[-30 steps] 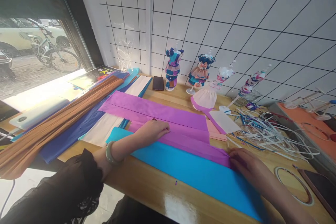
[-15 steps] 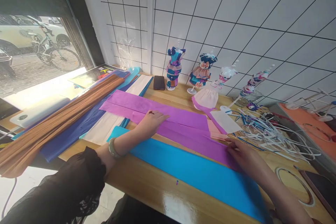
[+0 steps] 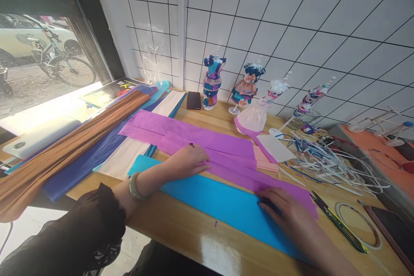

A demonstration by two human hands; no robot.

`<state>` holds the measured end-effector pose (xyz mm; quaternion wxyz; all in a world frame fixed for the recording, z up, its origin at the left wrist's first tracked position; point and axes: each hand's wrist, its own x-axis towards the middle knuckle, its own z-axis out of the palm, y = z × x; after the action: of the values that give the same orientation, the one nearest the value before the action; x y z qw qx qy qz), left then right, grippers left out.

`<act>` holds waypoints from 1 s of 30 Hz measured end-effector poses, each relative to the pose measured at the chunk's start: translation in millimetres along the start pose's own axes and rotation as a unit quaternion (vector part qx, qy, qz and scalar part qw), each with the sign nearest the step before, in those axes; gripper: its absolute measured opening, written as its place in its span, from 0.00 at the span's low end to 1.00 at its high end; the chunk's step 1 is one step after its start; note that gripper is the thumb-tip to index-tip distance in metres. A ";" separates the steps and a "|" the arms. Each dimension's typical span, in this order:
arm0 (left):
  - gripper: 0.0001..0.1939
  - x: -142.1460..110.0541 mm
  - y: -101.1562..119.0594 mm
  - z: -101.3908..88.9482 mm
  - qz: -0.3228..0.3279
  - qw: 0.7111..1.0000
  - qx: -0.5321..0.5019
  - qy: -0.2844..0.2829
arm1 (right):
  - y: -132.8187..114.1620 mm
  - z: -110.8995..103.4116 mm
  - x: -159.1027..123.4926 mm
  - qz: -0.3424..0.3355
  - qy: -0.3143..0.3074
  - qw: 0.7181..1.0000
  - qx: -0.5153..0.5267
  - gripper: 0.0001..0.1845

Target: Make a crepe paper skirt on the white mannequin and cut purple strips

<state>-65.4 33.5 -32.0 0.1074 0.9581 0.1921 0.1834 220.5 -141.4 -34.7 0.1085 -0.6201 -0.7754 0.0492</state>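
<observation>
A lower purple paper strip (image 3: pixel 239 175) lies across the table, overlapping another purple strip (image 3: pixel 181 131) behind it. My left hand (image 3: pixel 189 160) rests on the lower strip near its front edge, fingers extended and thumb apart. Under and in front of the purple lies a broad bright-blue strip (image 3: pixel 220 202). My right hand (image 3: pixel 281 207) is over the border between blue and lower purple, its fingers stretched left with a gap to the thumb. Both hands' fingertips touch the sheets. To the right of my right hand is a yellow-green box cutter (image 3: pixel 346 228).
Several dressed miniature mannequins (image 3: pixel 211 86) stand along the tiled wall beside a phone (image 3: pixel 194 100). Right of them are a white paper piece (image 3: pixel 276 147) and tangled thin strips (image 3: pixel 326 164). A hoop (image 3: pixel 357 224) lies at right; a brown pleated sheet (image 3: pixel 80 142) crosses the left.
My right hand has let go of the lower purple strip's right end and moved left, uncovering the box cutter. My left hand has slid toward me to that strip's front edge.
</observation>
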 end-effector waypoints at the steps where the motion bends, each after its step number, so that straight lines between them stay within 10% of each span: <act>1: 0.16 -1.0 2.5 1.7 0.021 0.999 -0.018 -0.027 | -1.1 2.2 -0.6 0.006 -0.007 1.000 0.007 0.13; 8: 0.17 -3.8 7.9 11.7 0.103 0.990 -0.003 -0.095 | -7.7 0.1 -3.6 0.035 -0.032 0.998 0.051 0.12; 17: 0.12 -7.4 18.0 -16.5 -0.002 0.994 0.046 -0.096 | -8.1 -18.9 -11.5 0.090 -0.027 0.993 0.070 0.16; 22: 0.14 -8.5 8.6 -28.2 0.006 0.998 0.055 -0.037 | -4.2 -37.6 -11.3 0.051 -0.020 0.997 0.062 0.11; 30: 0.07 -17.4 -1.6 -40.2 0.084 0.954 0.171 0.230 | -3.1 -57.9 -13.6 -0.032 0.244 0.958 -0.150 0.08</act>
<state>-96.7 33.3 -1.3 -0.1206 0.9066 0.1586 0.3721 233.7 -158.7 20.8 0.2015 -0.5976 -0.7431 -0.2238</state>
